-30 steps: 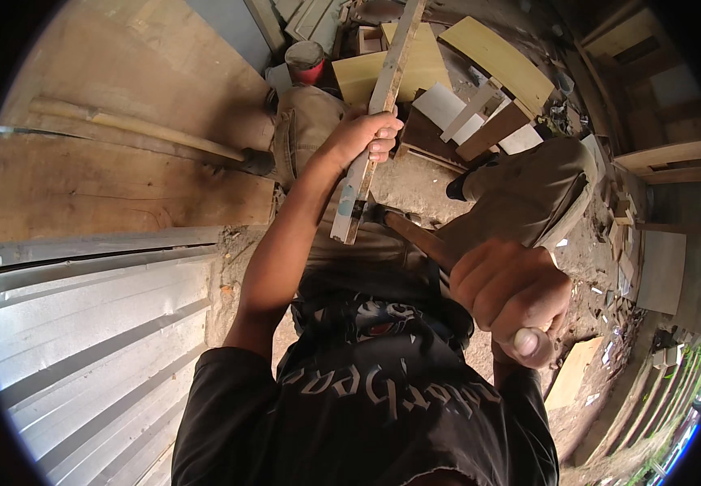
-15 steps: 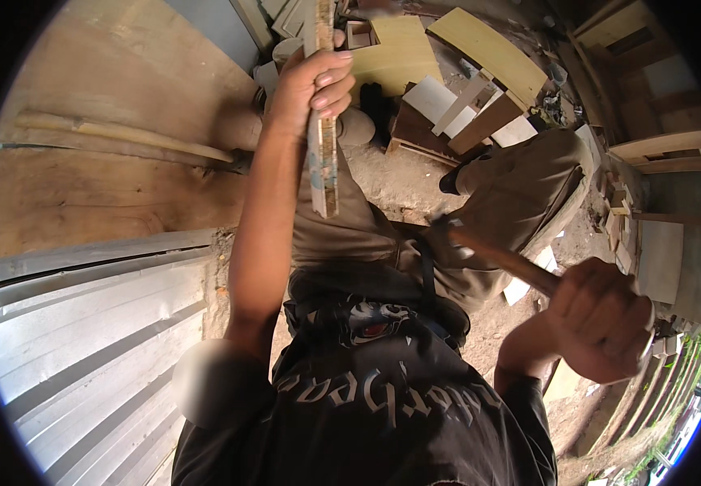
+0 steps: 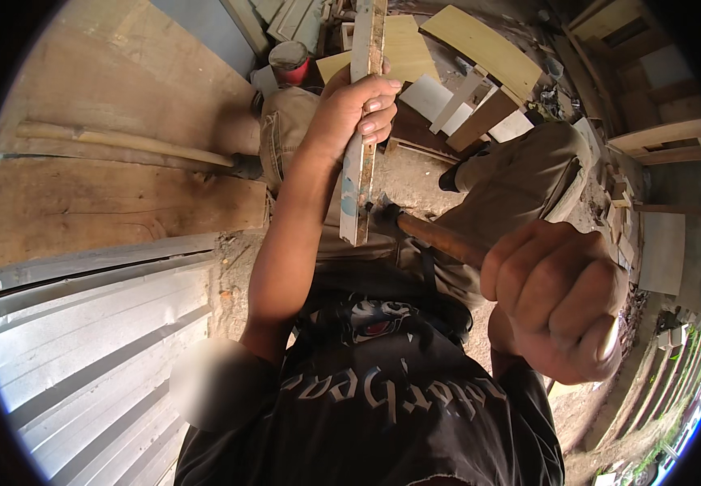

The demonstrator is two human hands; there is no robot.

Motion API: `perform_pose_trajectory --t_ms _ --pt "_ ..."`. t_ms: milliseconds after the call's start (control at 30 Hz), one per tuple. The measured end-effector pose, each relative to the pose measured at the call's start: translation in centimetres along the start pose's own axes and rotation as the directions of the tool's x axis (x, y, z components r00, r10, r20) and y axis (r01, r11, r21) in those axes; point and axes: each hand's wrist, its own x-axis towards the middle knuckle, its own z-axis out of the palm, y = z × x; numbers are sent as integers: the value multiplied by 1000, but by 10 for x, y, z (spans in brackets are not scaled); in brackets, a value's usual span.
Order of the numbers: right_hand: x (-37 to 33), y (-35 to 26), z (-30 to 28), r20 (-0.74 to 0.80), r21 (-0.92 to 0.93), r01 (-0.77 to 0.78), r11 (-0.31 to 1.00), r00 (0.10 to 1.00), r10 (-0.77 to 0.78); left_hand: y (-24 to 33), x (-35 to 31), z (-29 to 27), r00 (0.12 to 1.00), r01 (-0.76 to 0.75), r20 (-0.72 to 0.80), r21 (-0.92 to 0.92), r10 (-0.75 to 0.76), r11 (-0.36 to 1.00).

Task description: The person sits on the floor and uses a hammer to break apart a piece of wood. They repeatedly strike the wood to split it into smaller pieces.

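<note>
My left hand (image 3: 349, 115) is wrapped round a long narrow strip of wood (image 3: 355, 190), painted whitish on one face, with a rough brown edge. The strip stands nearly lengthwise before me, its lower end above my lap and its upper end running out of the top of the view. In my closed right hand (image 3: 557, 296) is a hammer (image 3: 443, 240) by its wooden handle. The dark hammer head lies close beside the strip's edge, near its lower end; whether they touch I cannot tell.
On the left lean large wooden boards (image 3: 115, 206), a pole (image 3: 132, 144) and corrugated metal sheet (image 3: 99, 324). A red bucket (image 3: 291, 73) stands ahead. Yellowish panels (image 3: 488, 49) and wood offcuts litter the ground beyond my knees. Wooden shelving (image 3: 662, 146) rises at the right.
The strip and my left hand have shifted right and slightly down. My right hand has moved left, bringing the hammer head up against or near the strip's edge. The red bucket now shows more.
</note>
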Motion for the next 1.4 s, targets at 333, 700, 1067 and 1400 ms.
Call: perform_pose_trajectory --t_ms 333,700,1067,1400 --pt "12 22 -1 315 142 144 979 931 -183 -27 8 -12 995 103 -22 39 -102 994" --pt "9 23 13 654 45 168 985 740 -156 -49 20 -38 973 231 22 -160 -231 960" --pt "11 22 12 695 87 182 979 693 -191 -56 17 -36 976 210 -33 -145 -217 967" --pt "5 32 6 475 167 280 945 818 -326 -71 18 -41 977 42 -202 -127 -68 991"
